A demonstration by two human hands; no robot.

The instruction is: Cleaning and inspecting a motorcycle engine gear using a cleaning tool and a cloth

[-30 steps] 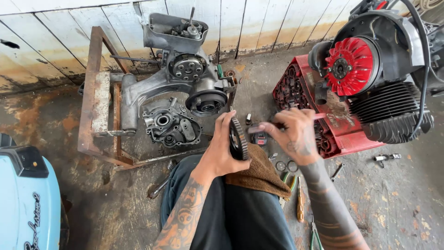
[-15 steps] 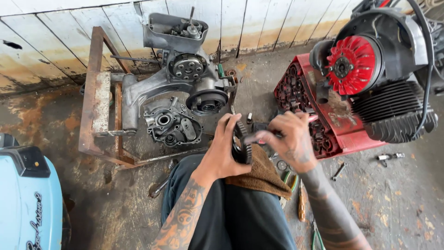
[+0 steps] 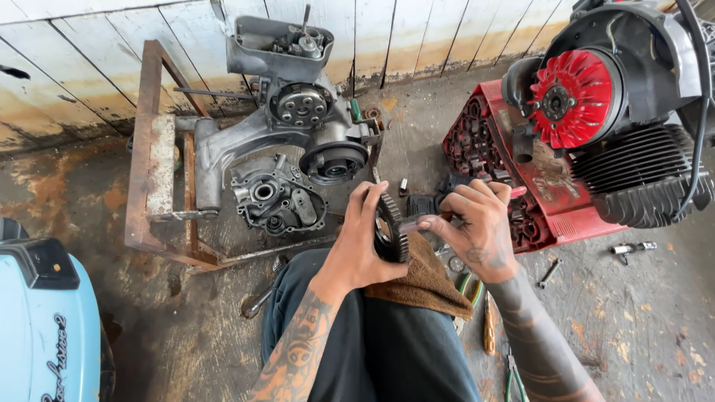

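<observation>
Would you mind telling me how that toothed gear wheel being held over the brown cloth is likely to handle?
The gear looks like solid metal, so probably stiff and heavy for its size. Round, it would likely roll on edge. The teeth give the left hand grip, though it may be oily.

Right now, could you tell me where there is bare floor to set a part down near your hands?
Bare concrete floor lies at the right, below the red socket tray and past the small wrench. Another patch sits left of the rusty steel frame, above the blue scooter body. It is crowded around the left hand, right hand, gear and engine case.
</observation>
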